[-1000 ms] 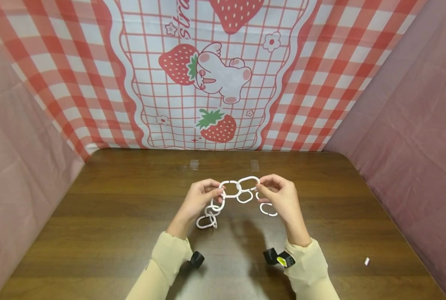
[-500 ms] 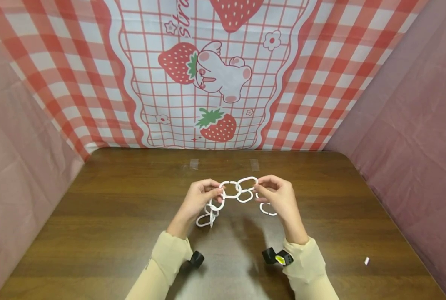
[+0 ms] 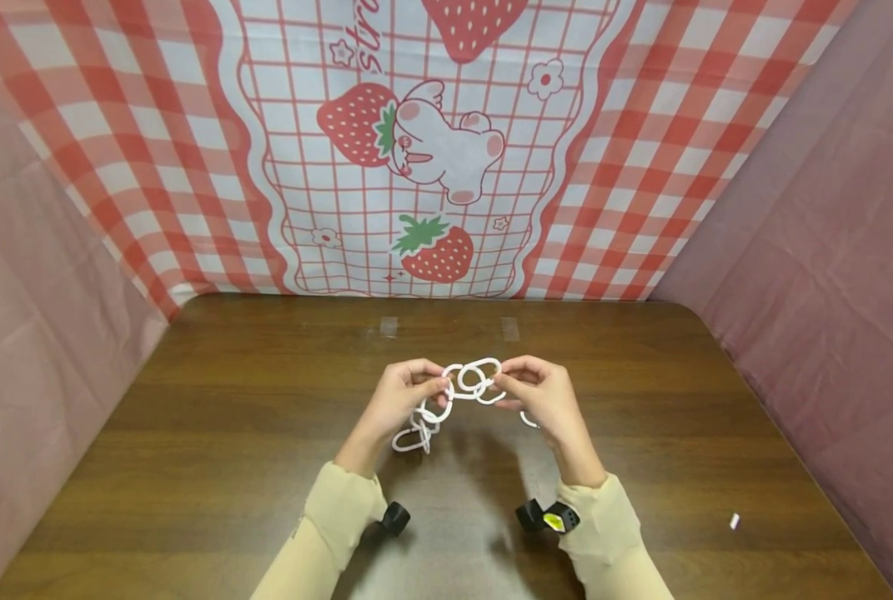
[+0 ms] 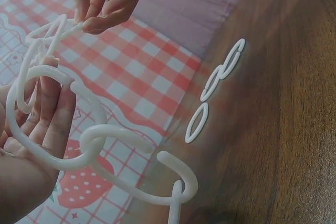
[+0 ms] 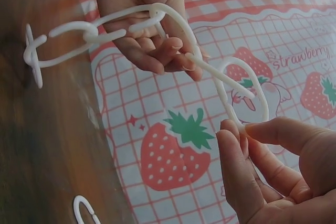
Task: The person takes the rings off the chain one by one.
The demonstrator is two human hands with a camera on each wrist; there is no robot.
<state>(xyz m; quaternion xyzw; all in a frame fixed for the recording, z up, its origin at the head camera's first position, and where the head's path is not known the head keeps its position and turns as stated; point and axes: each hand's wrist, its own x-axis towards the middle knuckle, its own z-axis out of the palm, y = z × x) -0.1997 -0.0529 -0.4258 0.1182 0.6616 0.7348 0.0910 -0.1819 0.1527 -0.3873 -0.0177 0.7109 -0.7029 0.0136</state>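
Head and wrist views of two hands working a chain of white links. The chief change is at the right hand: it now stands closer to the left hand, which keeps nearly the same place. The end link, formerly drawn out to the side, now lies well across its neighbour in the head view. For the linking work in hand, this is judged to put slack into the joint between these two links, freeing them to slide or turn on each other; in the right wrist view an arm of the neighbour runs across the opening of the end link and appears threaded through it.

Both hands pinch. The right thumb and fingertips hold the end link by its lower edge; the left thumb and fingers hold the chain near a joint between two links. The chain thus spans the gap between the hands, above the middle of the tabletop, and its other end hangs below the left hand, toward the near edge. Whether that end touches the wood cannot be told. Slits show in several links.

Three loose links lie in a row on the tabletop, partly hidden by the right hand in the head view. A small white piece lies well apart, toward the near right corner.
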